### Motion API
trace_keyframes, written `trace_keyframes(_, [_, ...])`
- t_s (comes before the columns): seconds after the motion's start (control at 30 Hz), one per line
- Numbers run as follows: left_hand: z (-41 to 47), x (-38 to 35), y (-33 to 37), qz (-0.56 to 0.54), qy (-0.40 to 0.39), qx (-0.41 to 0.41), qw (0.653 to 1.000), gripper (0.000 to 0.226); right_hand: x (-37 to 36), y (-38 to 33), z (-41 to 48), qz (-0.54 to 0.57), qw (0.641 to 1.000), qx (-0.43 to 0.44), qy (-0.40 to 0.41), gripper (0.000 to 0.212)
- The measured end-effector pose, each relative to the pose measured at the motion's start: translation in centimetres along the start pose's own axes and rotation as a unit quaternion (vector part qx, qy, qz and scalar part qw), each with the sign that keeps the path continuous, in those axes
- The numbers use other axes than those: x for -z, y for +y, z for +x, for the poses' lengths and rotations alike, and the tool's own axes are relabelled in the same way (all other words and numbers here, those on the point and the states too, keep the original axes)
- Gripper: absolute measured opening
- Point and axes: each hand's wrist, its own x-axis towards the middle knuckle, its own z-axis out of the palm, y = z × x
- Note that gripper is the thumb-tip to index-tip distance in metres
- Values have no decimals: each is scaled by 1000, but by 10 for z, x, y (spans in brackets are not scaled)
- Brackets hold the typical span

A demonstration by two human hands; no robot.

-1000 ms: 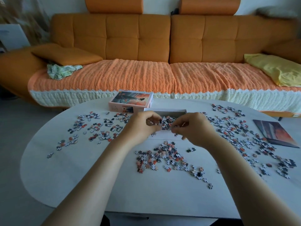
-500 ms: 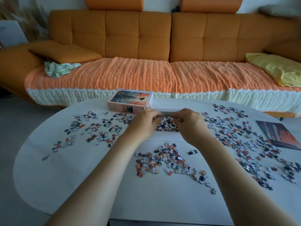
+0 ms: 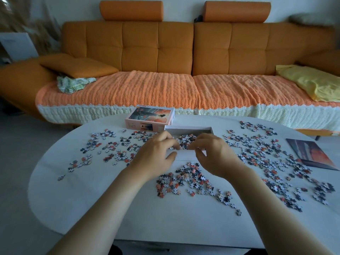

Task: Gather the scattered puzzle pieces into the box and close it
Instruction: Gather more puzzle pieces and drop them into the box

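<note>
Box (image 3: 187,130) sits centre of bench (image 3: 110,208), part-filled. My left hand (image 3: 156,155) and right hand (image 3: 217,155) hover at its near wall, fingers curled; can't tell if pinching pieces (image 3: 185,141). Best release low inside, avoid bounce-out.

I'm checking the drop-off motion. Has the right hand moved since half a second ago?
Yes. Against the box, the right hand has pulled back toward the table's near edge: it hid the box's far right corner then, which now shows.
</note>
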Motion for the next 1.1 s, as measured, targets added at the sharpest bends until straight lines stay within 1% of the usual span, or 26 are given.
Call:
trace_keyframes(0.07, [-11, 8, 6, -13, -48, 42, 998, 12, 2, -8, -6, 15, 999, -9, -34, 28])
trace_keyframes(0.1, [-17, 10, 7, -5, -90, 67, 994, 19, 2, -11, -10, 17, 998, -16, -65, 29])
trace_keyframes(0.17, [-28, 12, 7, 40, -169, 108, 979, 42, -1, -15, -17, -9, 992, -19, -122, 31])
trace_keyframes(0.23, [-38, 10, 5, 49, -218, 144, 964, 60, -7, -16, -23, -37, 986, -25, -163, 37])
trace_keyframes(0.27, [-41, 8, 4, 38, -230, 157, 960, 62, -9, -17, -26, -42, 983, -26, -177, 41])
trace_keyframes(0.33, [-46, 2, 5, 20, -222, 161, 962, 56, -13, -19, -30, -45, 978, -25, -201, 46])
trace_keyframes(0.4, [-47, -2, 10, 3, -199, 152, 968, 48, -15, -19, -32, -21, 976, -33, -212, 49])
trace_keyframes(0.5, [-45, -7, 19, -18, -187, 145, 971, 44, -6, -17, -37, 38, 979, -83, -184, 53])
trace_keyframes(0.57, [-42, -7, 23, -25, -187, 144, 971, 46, 4, -14, -42, 55, 980, -104, -162, 49])
trace_keyframes(0.6, [-41, -6, 24, -26, -194, 148, 969, 49, 10, -12, -45, 60, 980, -109, -154, 44])
trace_keyframes(0.67, [-40, -2, 25, 1, -233, 161, 959, 66, 21, -9, -50, 49, 978, -116, -166, 38])
trace_keyframes(0.7, [-40, 0, 24, 24, -258, 166, 951, 77, 25, -9, -53, 30, 973, -124, -190, 43])
trace_keyframes(0.77, [-41, 0, 25, 48, -291, 171, 940, 87, 27, -10, -59, -20, 959, -149, -242, 68])
trace_keyframes(0.8, [-41, -2, 26, 40, -293, 172, 940, 87, 25, -12, -62, -43, 952, -157, -258, 79])
trace_keyframes(0.83, [-40, -4, 27, 27, -287, 170, 942, 84, 22, -15, -63, -59, 950, -157, -265, 85])
trace_keyframes(0.93, [-38, -9, 31, -2, -264, 149, 953, 72, 12, -21, -61, -72, 954, -139, -256, 85])
trace_keyframes(1.0, [-36, -9, 33, -6, -261, 143, 955, 77, 8, -22, -56, -63, 957, -136, -249, 82])
trace_keyframes(1.1, [-34, -11, 35, 0, -272, 152, 950, 93, 2, -25, -50, -71, 957, -139, -244, 81])
